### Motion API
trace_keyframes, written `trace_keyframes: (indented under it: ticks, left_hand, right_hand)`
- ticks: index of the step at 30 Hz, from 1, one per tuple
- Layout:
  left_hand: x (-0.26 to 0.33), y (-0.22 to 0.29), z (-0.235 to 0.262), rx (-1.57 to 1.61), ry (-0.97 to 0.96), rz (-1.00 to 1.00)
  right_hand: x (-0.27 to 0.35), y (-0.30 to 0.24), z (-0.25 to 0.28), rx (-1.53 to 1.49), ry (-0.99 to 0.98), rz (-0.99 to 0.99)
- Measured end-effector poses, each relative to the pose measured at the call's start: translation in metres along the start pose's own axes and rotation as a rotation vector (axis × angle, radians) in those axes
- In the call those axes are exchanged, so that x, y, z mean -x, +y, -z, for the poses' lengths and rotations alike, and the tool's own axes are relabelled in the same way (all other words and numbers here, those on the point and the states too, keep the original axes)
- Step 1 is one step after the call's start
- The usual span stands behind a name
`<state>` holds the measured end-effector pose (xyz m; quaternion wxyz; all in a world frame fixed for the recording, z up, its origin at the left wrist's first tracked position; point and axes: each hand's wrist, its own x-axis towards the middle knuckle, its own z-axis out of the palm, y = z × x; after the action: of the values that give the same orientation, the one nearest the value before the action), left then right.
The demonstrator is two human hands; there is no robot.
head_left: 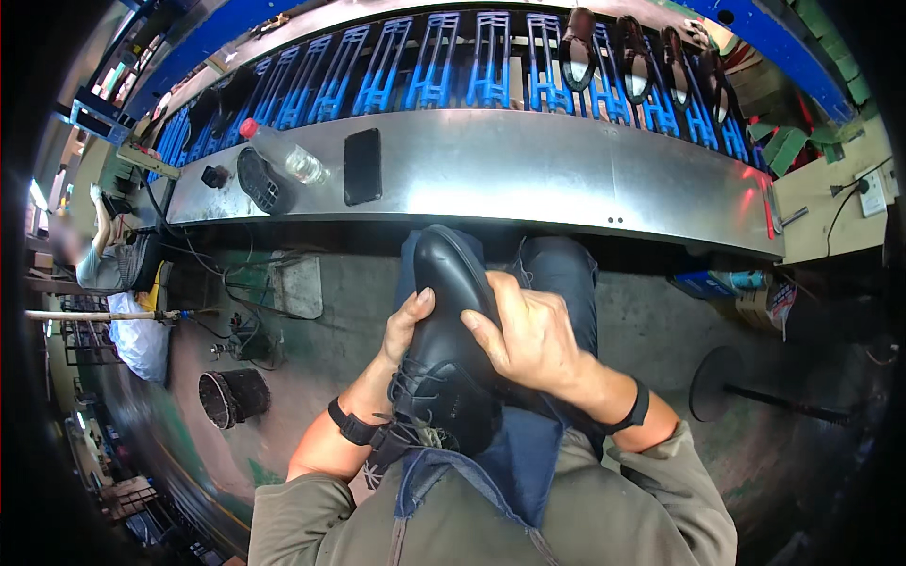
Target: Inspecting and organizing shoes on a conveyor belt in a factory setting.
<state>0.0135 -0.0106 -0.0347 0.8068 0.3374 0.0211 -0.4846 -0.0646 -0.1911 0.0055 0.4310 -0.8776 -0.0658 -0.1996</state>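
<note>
In the head view, we see a black shoe (451,325) held over the lap, between us and the metal bench (510,170). Its toe points away from the body, toward the bench, and its heel end lies near the apron (528,462); the long axis runs nearly straight ahead, the toe leaning slightly left. The laced upper faces up and to the left. Our left hand (404,325) grasps the shoe from its left side, thumb against the upper. Our right hand (533,330) grips it from the right, thumb on the upper and fingers at the sole edge.

On the bench we have a clear bottle (297,162) with a red cap; whether it stands or lies, and what it holds, we cannot tell. A black bucket (234,398) is on the floor to our left, its inside too dark to read. Beyond it, the contents of a white plastic bag (142,340) are hidden.

Most of our left fingers are out of sight beneath the shoe, as is most of the sole. At the far left, a co-worker (118,259) is small and partly obscured.
</note>
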Motion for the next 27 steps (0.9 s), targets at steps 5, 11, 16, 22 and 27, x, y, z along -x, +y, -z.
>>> trace_keyframes:
  ticks: [5, 11, 16, 22, 27]
  left_hand:
    - [-0.005, 0.005, 0.01, 0.142, 0.062, 0.099]
    - [-0.029, 0.024, -0.048, -0.106, 0.299, 0.088]
    - [-0.03, 0.046, -0.031, 0.133, -0.171, 0.111]
    - [0.032, 0.04, 0.01, -1.098, 0.034, -0.522]
    - [0.01, -0.027, 0.001, -0.76, 0.031, -0.738]
  right_hand:
    - [0.085, -0.006, -0.014, -0.093, -0.038, -0.093]
    - [0.091, 0.016, -0.024, 0.232, -0.001, 0.104]
    - [-0.011, -0.016, 0.021, 0.041, 0.068, 0.67]
    - [-0.066, -0.036, 0.016, -0.225, 0.138, 0.34]
    - [-0.015, 0.08, -0.03, -0.541, -0.157, -0.343]
